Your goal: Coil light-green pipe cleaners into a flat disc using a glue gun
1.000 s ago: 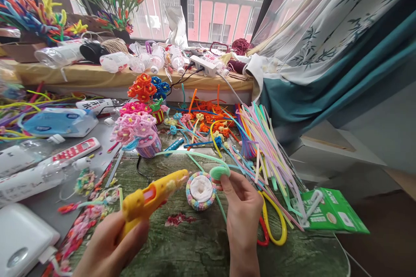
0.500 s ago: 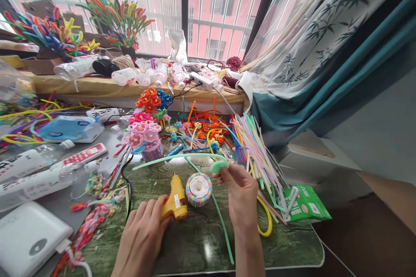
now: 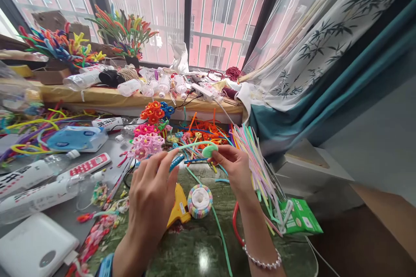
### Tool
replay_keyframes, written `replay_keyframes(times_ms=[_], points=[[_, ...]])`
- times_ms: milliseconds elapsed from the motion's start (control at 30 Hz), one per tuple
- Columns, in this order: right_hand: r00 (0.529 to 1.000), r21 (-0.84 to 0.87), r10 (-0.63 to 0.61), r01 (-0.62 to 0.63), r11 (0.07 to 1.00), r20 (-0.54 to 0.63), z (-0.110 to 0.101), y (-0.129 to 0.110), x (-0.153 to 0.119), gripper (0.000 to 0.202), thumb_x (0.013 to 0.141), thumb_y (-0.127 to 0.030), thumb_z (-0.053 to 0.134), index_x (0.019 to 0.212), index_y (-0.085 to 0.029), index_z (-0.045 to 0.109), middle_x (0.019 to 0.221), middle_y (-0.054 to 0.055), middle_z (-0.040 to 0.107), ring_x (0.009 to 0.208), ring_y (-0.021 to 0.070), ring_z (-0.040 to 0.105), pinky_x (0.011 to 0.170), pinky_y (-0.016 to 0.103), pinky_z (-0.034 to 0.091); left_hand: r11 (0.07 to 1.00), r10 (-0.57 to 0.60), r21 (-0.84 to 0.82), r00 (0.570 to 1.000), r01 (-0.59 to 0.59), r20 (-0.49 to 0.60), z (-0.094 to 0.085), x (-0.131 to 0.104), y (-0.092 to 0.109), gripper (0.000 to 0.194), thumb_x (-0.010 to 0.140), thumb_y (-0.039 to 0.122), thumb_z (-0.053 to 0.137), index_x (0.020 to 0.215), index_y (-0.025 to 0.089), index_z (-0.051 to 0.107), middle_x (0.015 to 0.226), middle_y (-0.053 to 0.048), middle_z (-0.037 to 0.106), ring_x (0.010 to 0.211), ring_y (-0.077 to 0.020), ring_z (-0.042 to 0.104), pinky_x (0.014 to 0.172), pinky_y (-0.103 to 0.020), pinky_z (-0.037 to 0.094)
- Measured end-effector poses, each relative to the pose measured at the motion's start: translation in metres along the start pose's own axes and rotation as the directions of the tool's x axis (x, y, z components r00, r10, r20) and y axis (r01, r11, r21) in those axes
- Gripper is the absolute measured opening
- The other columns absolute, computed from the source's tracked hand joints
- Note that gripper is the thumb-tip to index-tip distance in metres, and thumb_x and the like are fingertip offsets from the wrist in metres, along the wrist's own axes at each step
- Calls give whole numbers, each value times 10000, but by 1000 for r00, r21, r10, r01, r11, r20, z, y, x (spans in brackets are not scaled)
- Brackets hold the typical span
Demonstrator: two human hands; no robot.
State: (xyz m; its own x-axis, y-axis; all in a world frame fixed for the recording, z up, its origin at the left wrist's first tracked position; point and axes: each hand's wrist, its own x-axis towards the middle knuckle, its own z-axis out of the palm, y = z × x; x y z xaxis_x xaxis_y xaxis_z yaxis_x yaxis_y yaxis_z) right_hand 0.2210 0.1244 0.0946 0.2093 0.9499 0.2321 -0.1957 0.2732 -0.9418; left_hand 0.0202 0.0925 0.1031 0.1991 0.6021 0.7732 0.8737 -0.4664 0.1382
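Note:
My right hand point(image 3: 235, 169) pinches a pale green pipe cleaner wound into a flat coil point(image 3: 209, 151). Its loose tail point(image 3: 195, 144) arches left to my left hand point(image 3: 154, 190), whose fingertips are closed on the end. Under the left hand, partly hidden by it, a yellow hot glue gun point(image 3: 179, 207) lies on the green table. Right beside the gun stands a small round cup point(image 3: 199, 201) with striped pastel sides and a white, hollow centre. Another green pipe cleaner point(image 3: 221, 229) lies past the cup toward the front edge.
Pipe-cleaner flowers point(image 3: 147, 143) stand behind the left hand. A bundle of pastel pipe cleaners point(image 3: 256, 160) and a green packet point(image 3: 300, 216) lie at right. Plastic bottles point(image 3: 35, 194), a remote point(image 3: 85, 166) and a white power bank point(image 3: 35, 246) crowd the left.
My left hand has let go of the glue gun and risen to the pipe cleaner's tail. The right hand still holds the coil. The whole view has shifted slightly.

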Motion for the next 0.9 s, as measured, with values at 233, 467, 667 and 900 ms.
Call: replay_keyframes(times_ms=[233, 467, 667, 900], points=[[994, -32, 5, -2, 999, 109, 12, -10, 43, 272, 687, -432, 892, 760, -189, 795, 658, 25, 756, 564, 186, 680, 566, 306, 563, 961, -25, -270, 989, 64, 146, 37, 68, -19, 231, 997, 249, 522, 1069, 185, 733, 1017, -86, 770, 893, -259, 686, 801, -367, 519], [994, -121, 55, -44, 992, 93, 0, -7, 66, 284, 648, -403, 928, 741, -178, 783, 581, -20, 682, 476, 116, 569, 448, 218, 448, 851, -147, -492, 983, 184, 114, 51, 78, -18, 110, 920, 217, 635, 861, 206, 727, 776, 13, 746, 658, -131, 681, 650, -211, 497], [976, 5, 194, -196, 981, 99, -4, -8, 68, 288, 673, -388, 917, 758, -166, 755, 571, 6, 729, 461, 160, 681, 423, 225, 539, 757, -289, -547, 934, 358, 210, 61, 84, -7, 153, 886, 324, 675, 795, 229, 753, 717, 18, 754, 566, -137, 655, 590, -230, 507], [961, 8, 231, -235, 972, 148, -6, -6, 69, 246, 737, -372, 881, 800, -173, 751, 660, 17, 772, 528, 189, 743, 463, 239, 592, 448, -473, -649, 779, 615, 412, 65, 90, 3, 113, 810, 317, 723, 765, 216, 749, 594, 34, 706, 455, -128, 620, 477, -219, 509]])
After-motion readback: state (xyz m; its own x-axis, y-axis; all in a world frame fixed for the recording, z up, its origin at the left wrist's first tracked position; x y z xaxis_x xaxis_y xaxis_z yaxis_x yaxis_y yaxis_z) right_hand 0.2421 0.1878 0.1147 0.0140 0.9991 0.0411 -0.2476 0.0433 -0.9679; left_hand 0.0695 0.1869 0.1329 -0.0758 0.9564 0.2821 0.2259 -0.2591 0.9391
